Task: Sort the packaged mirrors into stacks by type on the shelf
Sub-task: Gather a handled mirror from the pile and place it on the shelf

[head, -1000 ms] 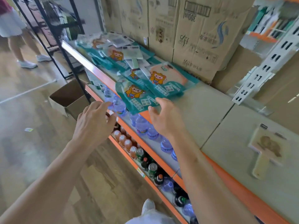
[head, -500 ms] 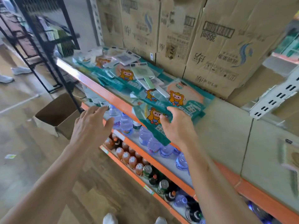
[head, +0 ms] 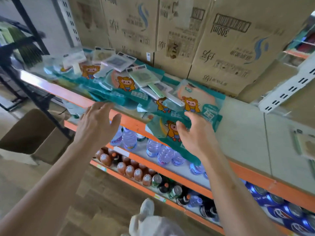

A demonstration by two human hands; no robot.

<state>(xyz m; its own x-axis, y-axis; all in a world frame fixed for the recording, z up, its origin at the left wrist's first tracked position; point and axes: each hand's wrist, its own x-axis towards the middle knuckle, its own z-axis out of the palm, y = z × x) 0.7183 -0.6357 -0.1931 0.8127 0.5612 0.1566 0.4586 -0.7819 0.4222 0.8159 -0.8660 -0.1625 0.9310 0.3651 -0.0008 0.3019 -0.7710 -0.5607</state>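
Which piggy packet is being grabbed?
The front teal packet hanging over the orange shelf edge, under the right grip; the other piggy packets lie farther back.

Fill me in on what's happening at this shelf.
A person is sorting packaged mirrors on the orange-edged shelf. Their right hand grips a teal cartoon package that overhangs the front edge, while the left hand hovers open beside the shelf edge, holding nothing. The mixed pile of teal packages and plain handled mirrors lies unsorted, and one lone mirror rests farther right.
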